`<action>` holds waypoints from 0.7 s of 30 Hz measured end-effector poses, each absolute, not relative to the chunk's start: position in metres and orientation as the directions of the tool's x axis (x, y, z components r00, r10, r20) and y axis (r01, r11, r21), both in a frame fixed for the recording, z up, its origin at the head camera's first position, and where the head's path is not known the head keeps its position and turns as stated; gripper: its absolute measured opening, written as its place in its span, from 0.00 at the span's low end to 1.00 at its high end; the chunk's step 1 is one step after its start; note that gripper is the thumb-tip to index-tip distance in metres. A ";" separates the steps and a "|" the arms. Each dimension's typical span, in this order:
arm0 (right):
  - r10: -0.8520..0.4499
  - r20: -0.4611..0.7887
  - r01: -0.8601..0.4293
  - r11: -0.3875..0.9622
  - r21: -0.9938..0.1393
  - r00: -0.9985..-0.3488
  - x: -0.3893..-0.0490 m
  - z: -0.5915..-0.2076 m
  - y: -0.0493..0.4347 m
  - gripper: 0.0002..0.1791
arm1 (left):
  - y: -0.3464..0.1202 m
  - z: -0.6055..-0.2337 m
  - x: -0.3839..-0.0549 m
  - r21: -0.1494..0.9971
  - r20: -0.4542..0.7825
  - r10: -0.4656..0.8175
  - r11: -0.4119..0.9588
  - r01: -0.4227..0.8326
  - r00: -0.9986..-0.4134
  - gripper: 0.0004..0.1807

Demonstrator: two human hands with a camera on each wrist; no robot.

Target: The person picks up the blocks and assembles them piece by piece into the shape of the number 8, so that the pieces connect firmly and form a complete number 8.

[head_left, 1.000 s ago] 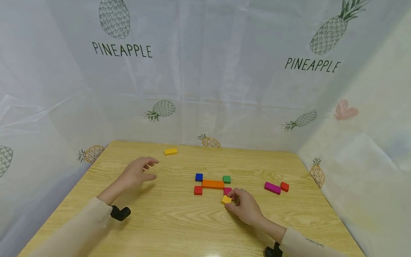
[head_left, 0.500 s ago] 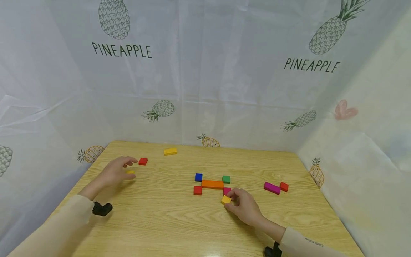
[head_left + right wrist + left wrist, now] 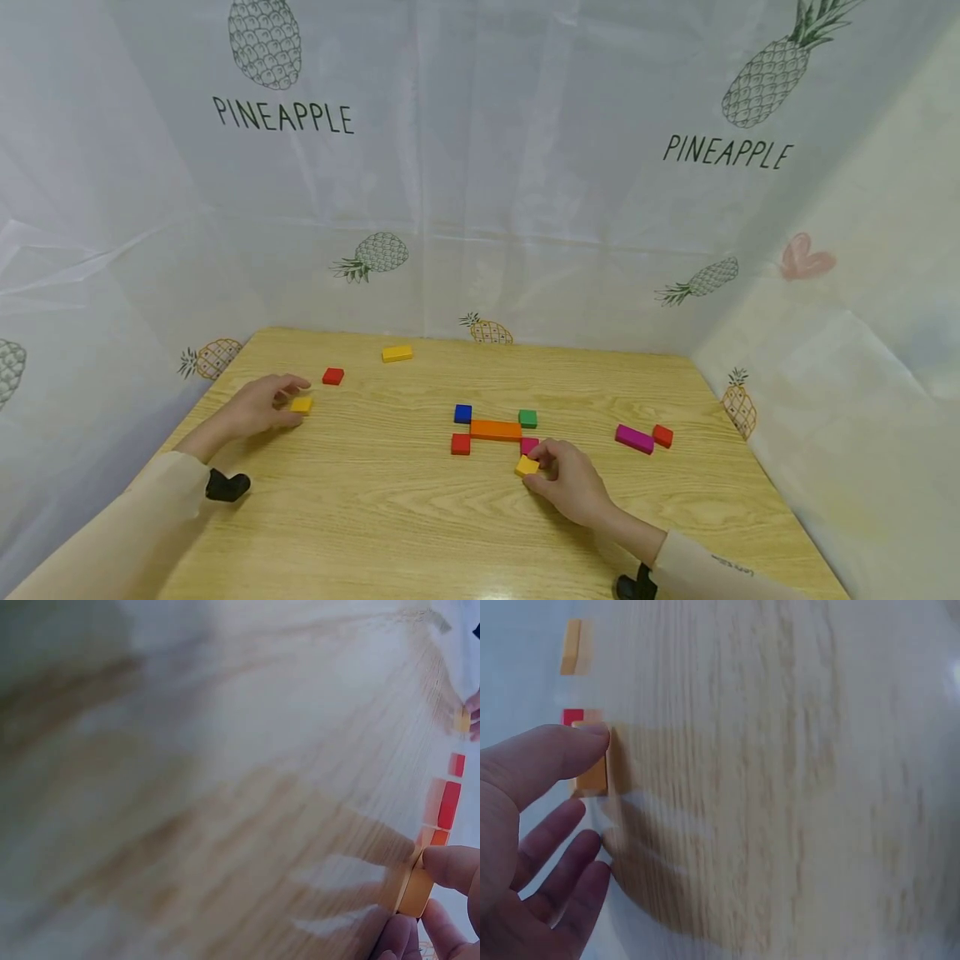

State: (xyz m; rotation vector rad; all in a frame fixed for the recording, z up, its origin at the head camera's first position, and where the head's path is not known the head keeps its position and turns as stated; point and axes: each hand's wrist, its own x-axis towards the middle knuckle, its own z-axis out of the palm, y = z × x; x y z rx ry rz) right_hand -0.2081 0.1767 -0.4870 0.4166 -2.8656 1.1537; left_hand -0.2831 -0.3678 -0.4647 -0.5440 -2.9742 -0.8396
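On the left part of the table my left hand (image 3: 258, 406) spreads around a small yellow block (image 3: 302, 406). The thumb lies by its near edge, and a gap shows between the block and the upper fingers. In the left wrist view the thumb partly covers that block (image 3: 592, 778). My right hand (image 3: 573, 483) pinches another yellow block (image 3: 527, 467) between thumb and fingers, at the near side of a pink block (image 3: 529, 446). An orange bar (image 3: 496, 431) lies amid blue (image 3: 463, 413), green (image 3: 528, 419), red (image 3: 461, 444) and pink blocks at its corners.
Beyond the left hand lies a red block (image 3: 333, 377), with a long yellow block (image 3: 397, 354) near the back edge. At right, a purple bar (image 3: 634, 439) lies beside a red block (image 3: 662, 436). Pineapple-printed sheeting (image 3: 510, 192) encloses the wooden table (image 3: 420, 533).
My left hand has moved left to the small yellow block, uncovering the red block behind it. The right hand stays still, holding its yellow block.
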 end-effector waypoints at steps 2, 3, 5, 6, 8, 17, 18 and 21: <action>-0.238 0.123 -0.256 0.687 -0.680 -0.964 -0.208 -0.487 0.177 0.14 | -0.368 -0.465 -0.283 0.519 0.092 0.325 0.791 0.324 -0.941 0.33; -0.238 0.123 -0.257 0.686 -0.681 -0.963 -0.208 -0.487 0.177 0.14 | -0.369 -0.466 -0.283 0.519 0.090 0.327 0.791 0.325 -0.941 0.33; -0.241 0.123 -0.259 0.685 -0.681 -0.963 -0.208 -0.488 0.177 0.13 | -0.369 -0.467 -0.284 0.514 0.088 0.332 0.792 0.328 -0.939 0.32; -0.242 0.123 -0.259 0.686 -0.680 -0.962 -0.208 -0.488 0.177 0.13 | -0.370 -0.468 -0.284 0.513 0.087 0.330 0.794 0.326 -0.940 0.32; -0.244 0.122 -0.261 0.689 -0.676 -0.962 -0.209 -0.489 0.177 0.13 | -0.371 -0.469 -0.286 0.507 0.085 0.325 0.800 0.321 -0.942 0.31; -0.244 0.125 -0.263 0.692 -0.672 -0.962 -0.210 -0.490 0.179 0.13 | -0.372 -0.471 -0.289 0.506 0.086 0.328 0.799 0.325 -0.941 0.23; -0.245 0.124 -0.263 0.693 -0.671 -0.962 -0.210 -0.489 0.179 0.13 | -0.372 -0.471 -0.290 0.505 0.086 0.327 0.800 0.324 -0.941 0.23; -0.247 0.116 -0.259 0.693 -0.673 -0.962 -0.210 -0.489 0.179 0.13 | -0.372 -0.472 -0.291 0.504 0.082 0.330 0.800 0.325 -0.940 0.21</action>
